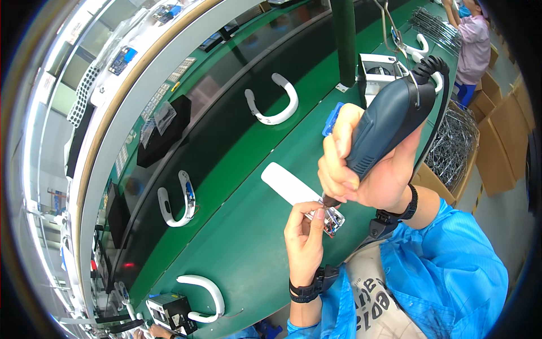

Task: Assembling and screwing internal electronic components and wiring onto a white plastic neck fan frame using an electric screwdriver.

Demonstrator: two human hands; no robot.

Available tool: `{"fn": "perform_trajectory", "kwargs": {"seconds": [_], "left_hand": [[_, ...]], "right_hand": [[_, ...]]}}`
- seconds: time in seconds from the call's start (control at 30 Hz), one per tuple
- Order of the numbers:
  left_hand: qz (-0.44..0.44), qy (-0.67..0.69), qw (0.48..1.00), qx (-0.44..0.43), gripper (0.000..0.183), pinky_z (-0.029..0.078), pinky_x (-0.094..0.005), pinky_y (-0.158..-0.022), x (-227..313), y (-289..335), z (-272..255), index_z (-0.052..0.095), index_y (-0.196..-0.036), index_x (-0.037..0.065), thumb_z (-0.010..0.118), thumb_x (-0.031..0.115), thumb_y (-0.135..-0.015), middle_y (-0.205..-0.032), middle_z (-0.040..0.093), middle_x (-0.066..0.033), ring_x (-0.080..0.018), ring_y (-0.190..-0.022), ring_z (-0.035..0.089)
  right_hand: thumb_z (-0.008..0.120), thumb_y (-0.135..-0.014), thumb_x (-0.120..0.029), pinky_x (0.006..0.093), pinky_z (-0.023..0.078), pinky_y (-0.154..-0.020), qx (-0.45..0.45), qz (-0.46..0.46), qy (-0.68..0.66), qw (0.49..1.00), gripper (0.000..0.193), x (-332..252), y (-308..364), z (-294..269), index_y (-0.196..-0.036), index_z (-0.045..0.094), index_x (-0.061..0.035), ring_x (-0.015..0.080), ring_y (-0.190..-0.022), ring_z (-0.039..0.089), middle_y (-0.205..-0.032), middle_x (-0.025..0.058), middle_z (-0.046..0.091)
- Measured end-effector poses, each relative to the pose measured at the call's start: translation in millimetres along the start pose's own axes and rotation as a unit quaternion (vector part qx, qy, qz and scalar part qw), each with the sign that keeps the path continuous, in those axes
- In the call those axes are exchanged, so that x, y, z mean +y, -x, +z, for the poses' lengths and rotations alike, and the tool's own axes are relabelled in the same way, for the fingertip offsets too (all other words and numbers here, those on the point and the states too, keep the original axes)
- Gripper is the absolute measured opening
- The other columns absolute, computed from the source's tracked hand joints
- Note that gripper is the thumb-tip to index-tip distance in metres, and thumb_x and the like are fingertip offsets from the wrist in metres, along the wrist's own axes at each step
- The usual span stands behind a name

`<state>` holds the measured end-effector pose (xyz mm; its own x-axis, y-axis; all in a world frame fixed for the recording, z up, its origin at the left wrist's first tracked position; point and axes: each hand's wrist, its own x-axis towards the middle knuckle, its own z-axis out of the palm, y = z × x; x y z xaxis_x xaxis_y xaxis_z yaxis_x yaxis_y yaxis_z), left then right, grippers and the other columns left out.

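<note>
My right hand [395, 178] is wrapped round a dark electric screwdriver [387, 127], its tip pointing down at the near end of a white elongated plastic part [286, 182]. That end is uncovered, and small electronics with coloured wires [334, 224] show in it. My left hand [305, 243] pinches the part beside the screwdriver tip, thumb and fingers closed on it. Whether the tip touches a screw is hidden by my fingers. The part lies slanted over the green workbench [248, 248], its smooth end pointing away to the left.
White U-shaped devices [285, 113] lie on the green conveyor belt [226, 152] beyond, and another curved one [212, 294] rests at lower left near a black-and-white box [171, 313]. A green post [343, 45] stands ahead. Cardboard boxes [499, 135] and a co-worker [474, 45] are at right.
</note>
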<state>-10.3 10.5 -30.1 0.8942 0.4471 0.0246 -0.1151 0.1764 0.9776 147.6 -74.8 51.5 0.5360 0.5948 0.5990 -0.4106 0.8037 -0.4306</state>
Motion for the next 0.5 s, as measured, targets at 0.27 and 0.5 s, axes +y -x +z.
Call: {"fn": "perform_trajectory", "kwargs": {"seconds": [0.27, 0.5], "left_hand": [[0.027, 0.035, 0.999, 0.008, 0.015, 0.053, -0.0246, -0.068, -4.0, -1.3, 5.1, 0.063, -0.112, 0.0, 0.063, 0.015, -0.112, -0.105, 0.075, -0.0101, -0.0096, -0.082, 0.066], [0.023, -0.008, 1.0, 0.02, 0.021, 0.053, -0.0269, -0.076, -0.9, -1.2, 0.5, 0.067, -0.121, -0.002, 0.059, 0.017, -0.114, -0.111, 0.073, -0.0079, -0.0095, -0.089, 0.063]], "right_hand": [[0.026, -0.098, -0.092, 0.0301, 0.038, -0.043, 0.081, -0.01, 0.03, 0.996, 0.085, -9.9, 3.3, 1.2, -0.105, 0.047, -0.0098, 0.0135, -0.043, 0.042, -0.063, 0.0018, 0.047], [0.026, -0.096, -0.094, 0.0321, 0.038, -0.044, 0.081, -0.02, 0.026, 0.996, 0.087, -7.9, 4.8, -0.4, -0.106, 0.047, -0.01, 0.0139, -0.043, 0.04, -0.063, 0.0026, 0.046]]}}
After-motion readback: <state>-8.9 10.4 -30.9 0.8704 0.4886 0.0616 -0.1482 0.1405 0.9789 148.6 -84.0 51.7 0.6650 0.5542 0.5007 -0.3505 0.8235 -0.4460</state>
